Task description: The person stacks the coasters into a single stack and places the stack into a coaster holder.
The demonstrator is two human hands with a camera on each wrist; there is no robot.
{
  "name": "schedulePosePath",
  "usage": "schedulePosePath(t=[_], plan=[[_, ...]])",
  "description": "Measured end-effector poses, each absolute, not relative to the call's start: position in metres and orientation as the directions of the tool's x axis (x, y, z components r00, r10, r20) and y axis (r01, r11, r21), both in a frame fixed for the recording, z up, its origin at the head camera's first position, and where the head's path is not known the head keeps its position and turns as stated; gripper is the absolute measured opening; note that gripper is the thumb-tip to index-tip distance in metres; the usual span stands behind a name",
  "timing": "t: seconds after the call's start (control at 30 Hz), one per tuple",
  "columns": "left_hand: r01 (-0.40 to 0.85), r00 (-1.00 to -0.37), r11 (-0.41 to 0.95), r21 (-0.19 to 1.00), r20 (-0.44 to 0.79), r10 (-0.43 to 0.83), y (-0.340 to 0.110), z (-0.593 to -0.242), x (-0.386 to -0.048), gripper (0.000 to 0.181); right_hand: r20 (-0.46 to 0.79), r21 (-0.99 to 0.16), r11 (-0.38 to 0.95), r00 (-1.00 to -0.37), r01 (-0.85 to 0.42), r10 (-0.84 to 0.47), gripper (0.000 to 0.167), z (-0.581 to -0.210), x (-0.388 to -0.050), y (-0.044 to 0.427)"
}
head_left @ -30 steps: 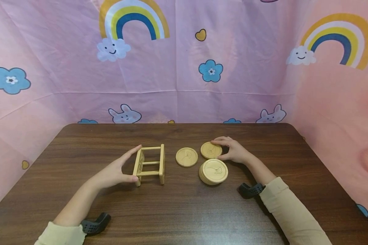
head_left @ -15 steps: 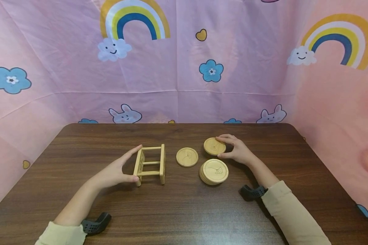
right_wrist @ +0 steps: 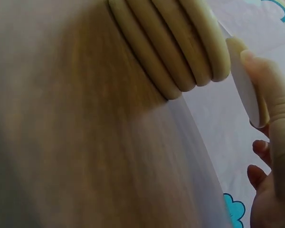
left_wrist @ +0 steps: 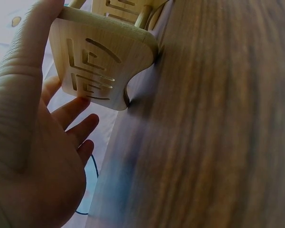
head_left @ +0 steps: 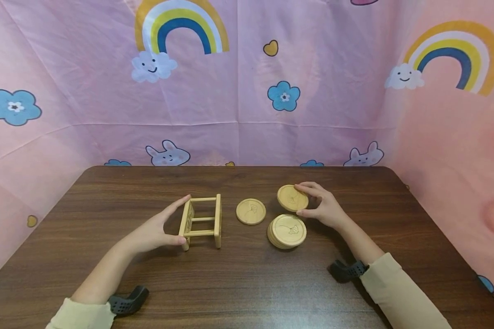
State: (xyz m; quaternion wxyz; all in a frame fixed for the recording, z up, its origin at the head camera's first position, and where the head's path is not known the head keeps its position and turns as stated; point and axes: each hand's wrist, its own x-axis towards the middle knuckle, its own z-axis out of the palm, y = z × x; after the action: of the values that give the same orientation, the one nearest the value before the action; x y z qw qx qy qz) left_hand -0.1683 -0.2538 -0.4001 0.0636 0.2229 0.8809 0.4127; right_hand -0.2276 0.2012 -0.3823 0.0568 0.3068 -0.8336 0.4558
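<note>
My left hand (head_left: 152, 233) grips a small wooden coaster rack (head_left: 206, 233) by its left side panel, with thumb and fingertips at the panel's two ends. In the left wrist view that panel (left_wrist: 99, 61) shows cut-out slots and a curved lower edge. My right hand (head_left: 327, 208) pinches a round wooden coaster (head_left: 292, 198) at its right edge. The right wrist view shows this coaster (right_wrist: 247, 88) raised, its pale underside visible. Just in front of it stands a stack of several coasters (head_left: 287, 232) with a leaf drawing on top. A single coaster (head_left: 251, 211) lies between rack and stack.
Everything stands on a dark brown wooden table (head_left: 230, 288). A pink and purple cloth (head_left: 247, 91) with rainbows and flowers hangs behind the table and along its sides. Black wrist devices (head_left: 128, 301) sit on both forearms.
My right hand has lifted the coaster off the table and moved it slightly to the right, tilting it. My left hand and the rack have stayed in place.
</note>
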Motion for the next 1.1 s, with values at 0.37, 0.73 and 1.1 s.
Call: schedulePosePath(t=[0.37, 0.73, 1.1], plan=[[0.346, -0.889, 0.554, 0.757, 0.077, 0.451, -0.254, -0.400, -0.169, 0.100, 0.387, -0.739, 0.353, -0.790, -0.574, -0.475, 0.065, -0.378, -0.210, 0.203], [0.348, -0.891, 0.567, 0.746, 0.076, 0.448, -0.252, -0.399, -0.170, 0.100, 0.378, -0.747, 0.315, -0.763, -0.586, -0.524, 0.067, -0.378, -0.190, 0.205], [0.346, -0.892, 0.572, 0.744, 0.073, 0.446, -0.253, -0.398, -0.167, 0.100, 0.364, -0.726, 0.338, -0.752, -0.598, -0.550, 0.068, -0.383, -0.177, 0.203]])
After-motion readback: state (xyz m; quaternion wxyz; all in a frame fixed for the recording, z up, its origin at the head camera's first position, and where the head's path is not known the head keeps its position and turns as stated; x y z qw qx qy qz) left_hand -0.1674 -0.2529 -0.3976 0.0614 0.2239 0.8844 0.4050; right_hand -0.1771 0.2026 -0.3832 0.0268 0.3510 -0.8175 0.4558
